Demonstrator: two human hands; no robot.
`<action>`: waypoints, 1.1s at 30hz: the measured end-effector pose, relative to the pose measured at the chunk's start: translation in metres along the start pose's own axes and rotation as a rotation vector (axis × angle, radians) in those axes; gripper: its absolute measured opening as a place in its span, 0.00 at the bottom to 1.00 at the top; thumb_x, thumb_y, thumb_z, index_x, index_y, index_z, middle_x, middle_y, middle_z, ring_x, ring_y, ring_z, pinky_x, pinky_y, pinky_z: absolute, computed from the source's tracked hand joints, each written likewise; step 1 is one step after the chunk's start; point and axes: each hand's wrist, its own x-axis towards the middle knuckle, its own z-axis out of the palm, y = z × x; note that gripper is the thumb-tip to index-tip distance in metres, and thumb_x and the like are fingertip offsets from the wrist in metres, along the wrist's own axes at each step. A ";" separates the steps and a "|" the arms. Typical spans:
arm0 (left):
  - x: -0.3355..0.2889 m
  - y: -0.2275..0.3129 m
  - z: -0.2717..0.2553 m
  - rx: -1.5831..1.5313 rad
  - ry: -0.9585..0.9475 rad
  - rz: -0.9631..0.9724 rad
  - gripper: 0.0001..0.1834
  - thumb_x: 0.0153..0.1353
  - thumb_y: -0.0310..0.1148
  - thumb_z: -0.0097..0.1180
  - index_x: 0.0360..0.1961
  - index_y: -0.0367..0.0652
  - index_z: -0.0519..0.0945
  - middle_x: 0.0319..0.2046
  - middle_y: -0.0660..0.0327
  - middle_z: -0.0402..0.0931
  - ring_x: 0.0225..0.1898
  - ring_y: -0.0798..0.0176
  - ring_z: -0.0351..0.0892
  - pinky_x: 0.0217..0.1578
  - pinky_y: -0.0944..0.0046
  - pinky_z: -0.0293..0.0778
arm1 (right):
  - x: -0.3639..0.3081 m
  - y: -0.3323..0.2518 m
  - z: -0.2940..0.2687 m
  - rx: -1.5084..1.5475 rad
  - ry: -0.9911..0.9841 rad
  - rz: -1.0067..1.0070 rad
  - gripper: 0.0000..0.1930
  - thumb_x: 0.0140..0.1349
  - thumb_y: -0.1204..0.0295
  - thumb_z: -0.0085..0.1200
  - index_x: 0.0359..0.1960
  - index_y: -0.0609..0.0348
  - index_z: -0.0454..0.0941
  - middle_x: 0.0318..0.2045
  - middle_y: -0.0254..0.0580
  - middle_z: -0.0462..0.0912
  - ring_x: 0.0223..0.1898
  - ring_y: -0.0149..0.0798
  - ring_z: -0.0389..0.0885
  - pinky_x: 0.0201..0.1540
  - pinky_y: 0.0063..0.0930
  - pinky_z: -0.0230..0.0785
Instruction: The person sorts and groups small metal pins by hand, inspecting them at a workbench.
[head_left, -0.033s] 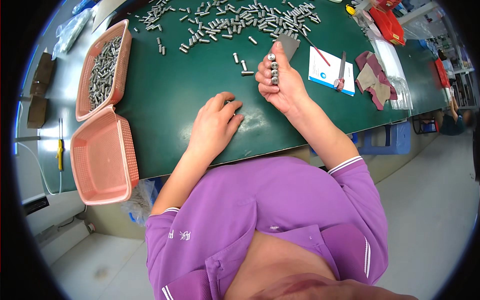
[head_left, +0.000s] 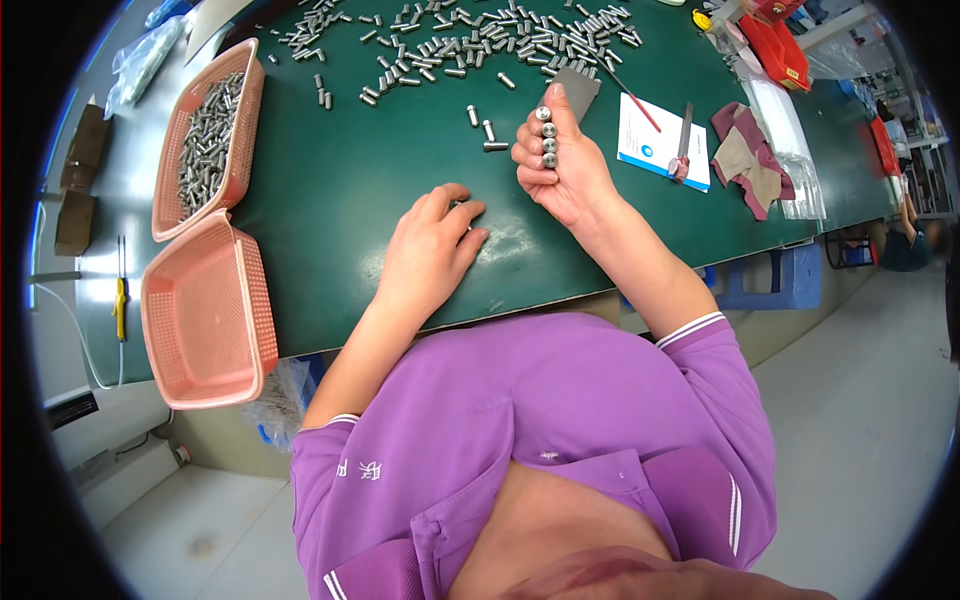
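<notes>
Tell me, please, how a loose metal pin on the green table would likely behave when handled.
A loose metal pin would probably roll if pushed sideways, given its round body. Its shiny surface suggests it may be slippery, and its solid-looking metal could feel heavy for its size.

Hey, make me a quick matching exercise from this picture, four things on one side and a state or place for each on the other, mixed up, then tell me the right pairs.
Column one:
1. Right hand
2. Far basket
3. Left hand
4. Paper

Column two:
A. White and blue, lying on the green table
B. Fingers loosely curled, any contents unclear
C. Gripping four metal pins in a row
D. Pink, holding a heap of loose metal pins

Right pairs: 1-C, 2-D, 3-B, 4-A.
</notes>
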 end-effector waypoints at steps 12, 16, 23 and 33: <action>0.000 -0.001 0.001 -0.052 -0.006 -0.088 0.10 0.56 0.31 0.60 0.40 0.43 0.82 0.46 0.57 0.74 0.47 0.52 0.75 0.46 0.57 0.73 | -0.001 0.007 0.013 0.011 0.053 0.031 0.25 0.62 0.44 0.51 0.22 0.52 0.65 0.14 0.29 0.63 0.15 0.24 0.60 0.10 0.13 0.47; 0.000 -0.004 0.004 -0.071 0.011 -0.084 0.09 0.55 0.30 0.61 0.39 0.43 0.82 0.45 0.57 0.74 0.47 0.52 0.75 0.46 0.57 0.73 | -0.002 0.009 0.015 -0.043 0.018 0.043 0.27 0.64 0.42 0.47 0.20 0.51 0.63 0.13 0.29 0.60 0.13 0.24 0.57 0.10 0.15 0.44; -0.006 -0.009 0.007 -0.097 0.081 -0.036 0.07 0.53 0.27 0.60 0.35 0.42 0.82 0.43 0.58 0.75 0.45 0.53 0.75 0.46 0.57 0.72 | -0.004 0.014 0.029 -0.218 -0.157 0.072 0.29 0.65 0.40 0.42 0.18 0.51 0.61 0.12 0.29 0.59 0.11 0.24 0.54 0.10 0.16 0.43; -0.007 -0.017 0.024 -0.477 0.086 -0.144 0.11 0.58 0.28 0.57 0.42 0.40 0.77 0.42 0.53 0.77 0.46 0.51 0.75 0.47 0.54 0.70 | 0.004 0.077 0.177 -1.253 -0.822 -0.461 0.22 0.59 0.52 0.57 0.22 0.61 0.77 0.17 0.38 0.75 0.20 0.31 0.72 0.24 0.28 0.65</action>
